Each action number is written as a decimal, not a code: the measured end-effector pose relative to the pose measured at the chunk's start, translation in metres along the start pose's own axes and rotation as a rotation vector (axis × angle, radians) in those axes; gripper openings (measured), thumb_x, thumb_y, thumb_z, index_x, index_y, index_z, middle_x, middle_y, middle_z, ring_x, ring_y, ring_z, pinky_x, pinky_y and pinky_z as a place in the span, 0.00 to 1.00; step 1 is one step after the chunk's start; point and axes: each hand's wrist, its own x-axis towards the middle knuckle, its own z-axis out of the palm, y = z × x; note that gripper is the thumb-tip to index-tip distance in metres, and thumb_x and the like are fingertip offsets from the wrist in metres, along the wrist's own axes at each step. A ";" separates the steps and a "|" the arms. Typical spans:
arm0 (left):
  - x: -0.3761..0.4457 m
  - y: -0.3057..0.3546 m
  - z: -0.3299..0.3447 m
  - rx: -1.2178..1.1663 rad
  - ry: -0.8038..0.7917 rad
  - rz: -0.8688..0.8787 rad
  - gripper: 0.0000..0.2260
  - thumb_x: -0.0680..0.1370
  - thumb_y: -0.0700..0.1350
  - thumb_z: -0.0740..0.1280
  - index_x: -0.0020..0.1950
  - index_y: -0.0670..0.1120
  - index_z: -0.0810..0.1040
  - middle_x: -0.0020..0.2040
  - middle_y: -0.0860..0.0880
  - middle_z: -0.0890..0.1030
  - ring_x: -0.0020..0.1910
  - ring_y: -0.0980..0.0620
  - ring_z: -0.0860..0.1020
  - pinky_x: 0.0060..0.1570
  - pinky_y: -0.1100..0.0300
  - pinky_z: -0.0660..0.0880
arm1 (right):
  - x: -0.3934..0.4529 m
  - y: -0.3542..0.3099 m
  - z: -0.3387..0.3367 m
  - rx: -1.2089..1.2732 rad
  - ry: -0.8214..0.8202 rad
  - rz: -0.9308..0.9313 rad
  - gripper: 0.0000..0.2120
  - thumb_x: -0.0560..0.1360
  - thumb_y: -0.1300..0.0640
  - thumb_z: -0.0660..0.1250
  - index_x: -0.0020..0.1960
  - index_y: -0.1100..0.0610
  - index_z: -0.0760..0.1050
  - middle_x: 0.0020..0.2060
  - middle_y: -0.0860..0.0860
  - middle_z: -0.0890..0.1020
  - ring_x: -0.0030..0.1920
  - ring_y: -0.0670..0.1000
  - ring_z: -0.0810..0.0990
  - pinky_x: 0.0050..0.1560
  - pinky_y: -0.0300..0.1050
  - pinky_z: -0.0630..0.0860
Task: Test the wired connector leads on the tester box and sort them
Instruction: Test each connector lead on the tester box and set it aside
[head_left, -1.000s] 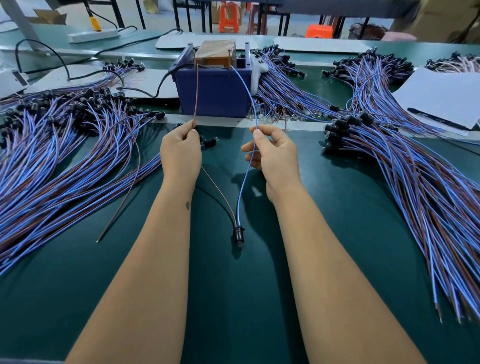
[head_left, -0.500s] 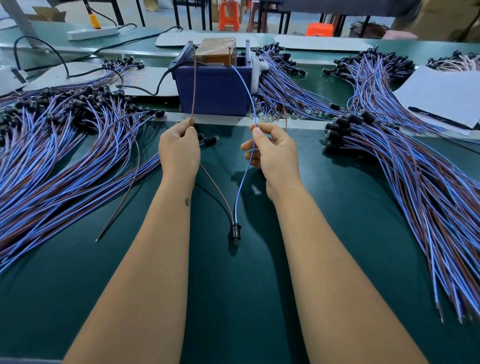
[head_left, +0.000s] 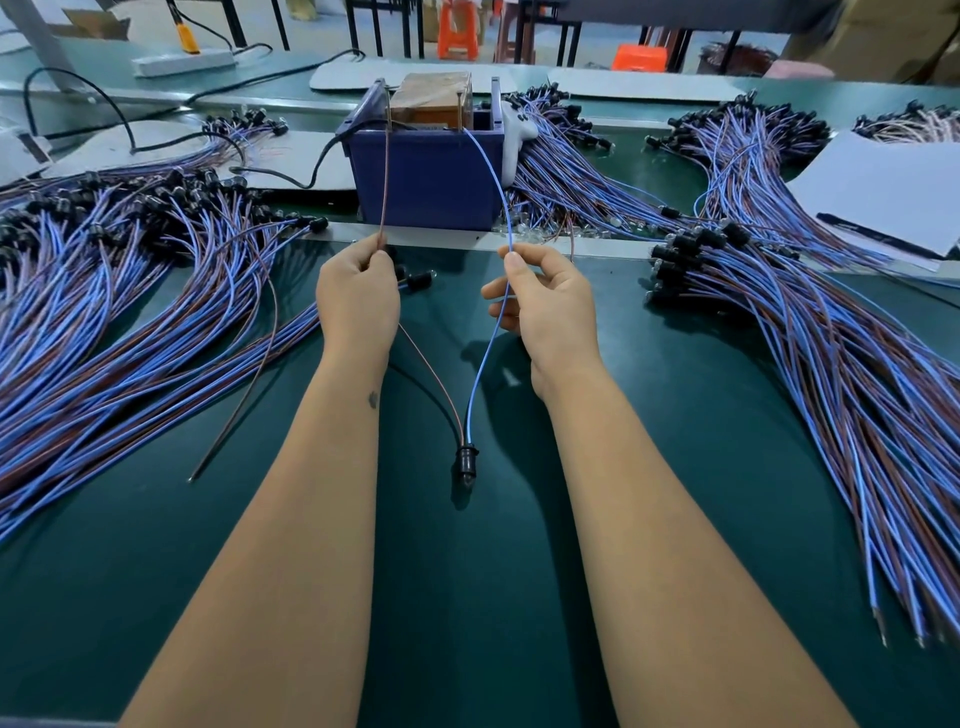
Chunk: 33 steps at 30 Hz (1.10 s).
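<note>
My left hand (head_left: 358, 299) pinches the thin brown wire (head_left: 385, 176) of one lead, and my right hand (head_left: 550, 306) pinches its thin blue wire (head_left: 491, 171); I see the free ends reaching up and away to the brown tape-wrapped tester block (head_left: 431, 101) in the dark blue plastic box (head_left: 426, 176), straight ahead and between both hands. The lead's long axis runs toward me, both wires meeting at the small black connector (head_left: 466, 460) lying on the green surface (head_left: 467, 597) between my forearms, about equally near each. Bundles of blue-and-brown leads lie left (head_left: 104, 291) and right (head_left: 831, 338). I can read no labels or writing.
</note>
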 end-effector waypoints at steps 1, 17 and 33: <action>0.000 0.000 0.000 -0.002 0.001 0.000 0.19 0.79 0.40 0.58 0.38 0.62 0.79 0.31 0.57 0.74 0.29 0.57 0.65 0.31 0.63 0.64 | 0.000 0.000 0.000 -0.002 -0.002 0.001 0.06 0.81 0.59 0.62 0.49 0.52 0.77 0.31 0.49 0.81 0.30 0.46 0.77 0.32 0.35 0.75; 0.001 -0.001 0.000 0.006 0.014 -0.021 0.17 0.80 0.42 0.59 0.66 0.48 0.79 0.53 0.55 0.82 0.41 0.63 0.77 0.36 0.73 0.72 | -0.002 -0.002 -0.001 -0.050 -0.017 -0.001 0.08 0.81 0.59 0.62 0.48 0.51 0.78 0.33 0.51 0.80 0.33 0.44 0.78 0.33 0.34 0.75; -0.026 0.016 0.019 -0.414 -0.247 -0.136 0.09 0.80 0.39 0.64 0.42 0.44 0.81 0.25 0.53 0.69 0.26 0.57 0.68 0.32 0.65 0.71 | -0.007 0.008 0.011 -0.419 -0.142 -0.185 0.06 0.76 0.55 0.69 0.41 0.55 0.82 0.32 0.47 0.82 0.36 0.46 0.78 0.43 0.48 0.77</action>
